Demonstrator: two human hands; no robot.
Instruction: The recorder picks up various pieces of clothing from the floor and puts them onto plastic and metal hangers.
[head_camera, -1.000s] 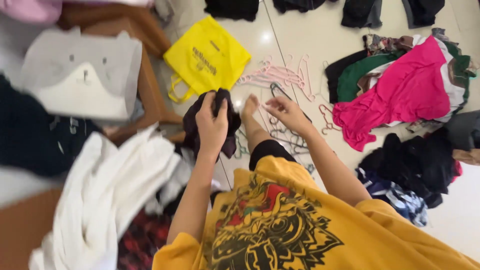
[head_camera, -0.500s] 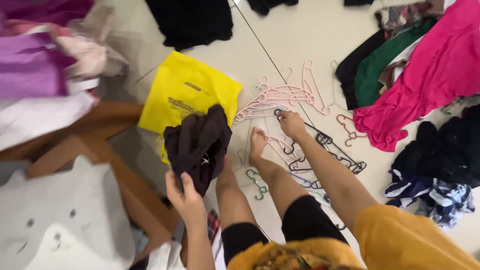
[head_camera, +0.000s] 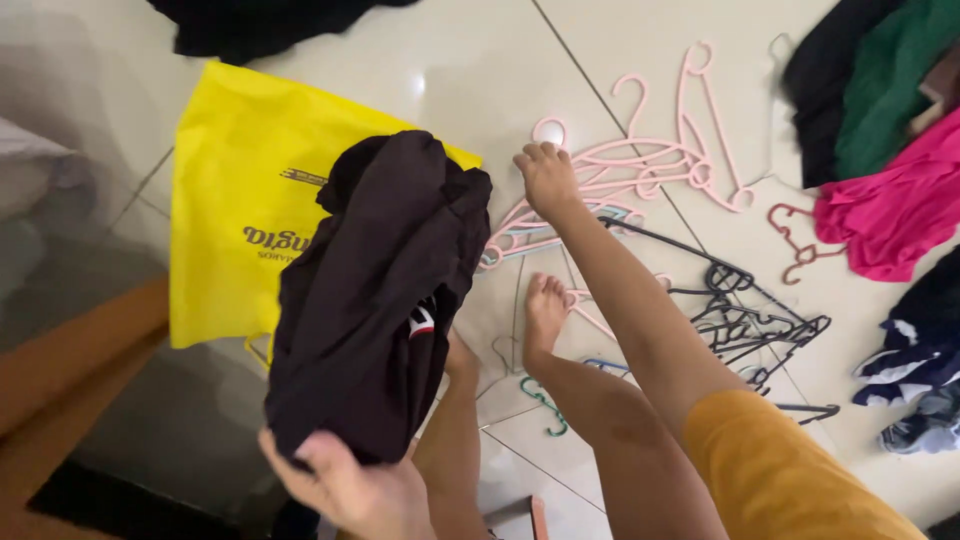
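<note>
Bunching a dark brown garment from below, the left hand at six o'clock keeps its grip closed on the cloth, lifted clear of the floor so it hangs over the yellow bag. The right hand reaches to twelve o'clock, resting on the pink hangers; whether its grip is closed I cannot tell. Black hangers lie at three o'clock, beside the pink cloth.
</note>
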